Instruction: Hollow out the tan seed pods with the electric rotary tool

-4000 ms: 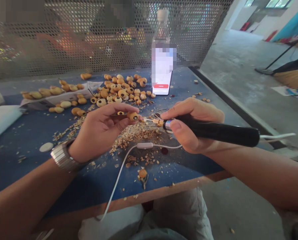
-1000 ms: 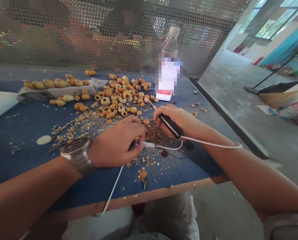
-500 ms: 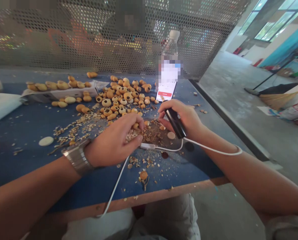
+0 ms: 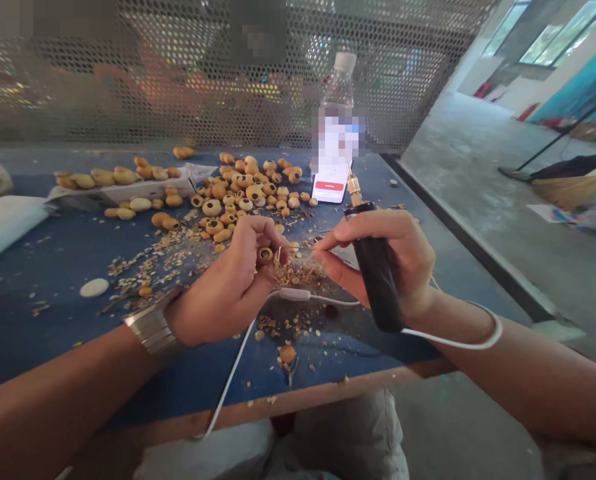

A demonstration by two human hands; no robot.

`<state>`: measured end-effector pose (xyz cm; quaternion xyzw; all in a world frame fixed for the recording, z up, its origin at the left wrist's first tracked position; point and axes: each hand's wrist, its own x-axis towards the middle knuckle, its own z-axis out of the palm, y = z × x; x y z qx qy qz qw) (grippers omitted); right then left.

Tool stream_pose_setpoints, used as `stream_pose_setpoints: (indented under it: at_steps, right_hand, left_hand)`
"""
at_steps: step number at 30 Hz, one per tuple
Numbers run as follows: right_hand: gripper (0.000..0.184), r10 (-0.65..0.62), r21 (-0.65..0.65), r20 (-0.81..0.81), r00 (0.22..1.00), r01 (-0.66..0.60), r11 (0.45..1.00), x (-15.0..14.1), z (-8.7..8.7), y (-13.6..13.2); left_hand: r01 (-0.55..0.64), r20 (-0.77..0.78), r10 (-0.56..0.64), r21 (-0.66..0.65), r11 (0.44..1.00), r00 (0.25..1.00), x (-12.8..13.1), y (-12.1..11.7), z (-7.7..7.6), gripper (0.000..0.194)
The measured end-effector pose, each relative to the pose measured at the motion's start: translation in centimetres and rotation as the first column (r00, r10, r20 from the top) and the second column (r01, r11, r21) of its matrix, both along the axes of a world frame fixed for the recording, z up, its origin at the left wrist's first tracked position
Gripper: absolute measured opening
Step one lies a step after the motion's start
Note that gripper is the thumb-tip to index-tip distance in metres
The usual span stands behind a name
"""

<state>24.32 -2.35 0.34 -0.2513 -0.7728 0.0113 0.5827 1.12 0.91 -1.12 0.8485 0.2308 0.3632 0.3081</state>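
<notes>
My left hand [image 4: 228, 287] is closed on a small round tan seed with a dark hole [image 4: 265, 255], held above a pile of brown shavings [image 4: 293, 273]. My right hand [image 4: 378, 257] grips a black pen-shaped rotary tool [image 4: 375, 273], upright with its brass tip [image 4: 353, 187] pointing up. Its thumb and forefinger pinch toward the seed at a thin pin I can barely make out. A white cord [image 4: 453, 340] leaves the tool's lower end and loops round my right wrist.
A heap of holed tan seeds [image 4: 248, 190] lies on the blue table [image 4: 53, 253]. Behind it a phone [image 4: 331, 183] leans on a plastic bottle [image 4: 341, 87]. More seeds sit on a white tray [image 4: 123, 190] at left. A perforated metal screen [image 4: 178, 73] closes the far side.
Both hands have lifted off the table. My left hand now holds a seed up, and my right hand has swung the tool upright, tip up, fingers meeting the seed.
</notes>
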Motion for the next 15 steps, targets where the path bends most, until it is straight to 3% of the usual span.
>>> stream_pose_setpoints:
  at_steps: [9,15]
  right_hand:
    - [0.039,-0.055,0.09,0.04,0.998,0.051,0.995,-0.15,0.12,-0.19]
    - [0.04,-0.056,0.07,0.048,0.997,0.052,0.996,-0.34,-0.04,-0.48]
  left_hand:
    - [0.014,0.0,-0.014,0.0,1.0,1.0,0.09,-0.14,0.12,0.032]
    - [0.011,-0.003,-0.011,-0.127,0.992,1.0,0.05,-0.45,0.11,0.023]
